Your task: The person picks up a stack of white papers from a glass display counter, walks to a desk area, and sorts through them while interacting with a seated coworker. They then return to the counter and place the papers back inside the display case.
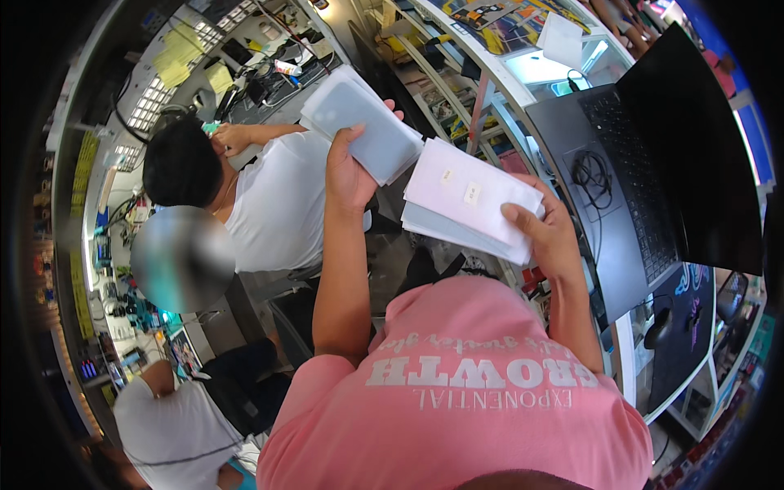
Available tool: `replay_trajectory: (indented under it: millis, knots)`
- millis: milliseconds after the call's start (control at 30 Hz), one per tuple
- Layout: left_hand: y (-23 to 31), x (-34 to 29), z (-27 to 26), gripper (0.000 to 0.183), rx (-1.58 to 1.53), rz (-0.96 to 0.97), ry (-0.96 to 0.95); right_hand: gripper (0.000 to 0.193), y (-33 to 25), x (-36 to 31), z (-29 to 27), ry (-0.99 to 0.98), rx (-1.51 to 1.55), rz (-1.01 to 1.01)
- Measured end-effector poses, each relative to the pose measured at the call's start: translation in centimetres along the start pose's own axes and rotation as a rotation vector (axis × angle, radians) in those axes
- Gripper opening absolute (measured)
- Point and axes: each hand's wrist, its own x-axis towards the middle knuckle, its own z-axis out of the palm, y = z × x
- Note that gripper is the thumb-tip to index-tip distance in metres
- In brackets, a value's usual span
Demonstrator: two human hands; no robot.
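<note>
In front of my chest I hold two stacks of thin, flat, rectangular pieces that look like film sheets or slim sleeves. My left hand (353, 167) grips the bluish-grey stack (371, 131), thumb on top and fingertips showing past its far edge. My right hand (547, 229) pinches the whitish stack (461, 184) at its right end, thumb on top. Two small pale labels are stuck on the top piece, and a greyer piece (445, 230) juts out below it. Both stacks are tilted and slightly fanned. Their near corners come close together; I cannot tell if they touch.
To the right, an open laptop (600, 204) with a coiled black cable (594, 171) stands on a glass display counter (523, 69). Nearer sit a mouse (658, 328) and dark mat (678, 351). At left, people in white shirts (282, 200) sit by a cluttered workbench (278, 106).
</note>
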Motion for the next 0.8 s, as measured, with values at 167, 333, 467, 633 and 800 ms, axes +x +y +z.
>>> replay_trajectory:
  millis: [167,333,467,633,800]
  knots:
    - [2.5,5.1,-1.7,0.077,-0.154,-0.121,-0.319,0.038,-3.0,4.8,2.0,0.109,-0.112,-0.079]
    - [5.2,7.3,0.0,0.069,0.219,-0.348,-0.558,0.033,-8.5,9.5,2.5,-0.018,-0.427,-0.182]
    - [6.8,8.6,-4.5,0.069,0.250,-0.559,-0.634,0.033,-10.4,14.2,2.7,-0.101,-0.719,-0.251]
    - [5.8,6.1,-4.2,0.073,0.268,-0.518,-0.250,0.043,-9.0,20.5,4.3,-0.143,-0.765,-0.178]
    - [3.7,4.5,-5.7,0.072,0.245,-0.343,-0.011,0.054,-4.5,25.0,7.0,-0.027,-0.338,-0.027]
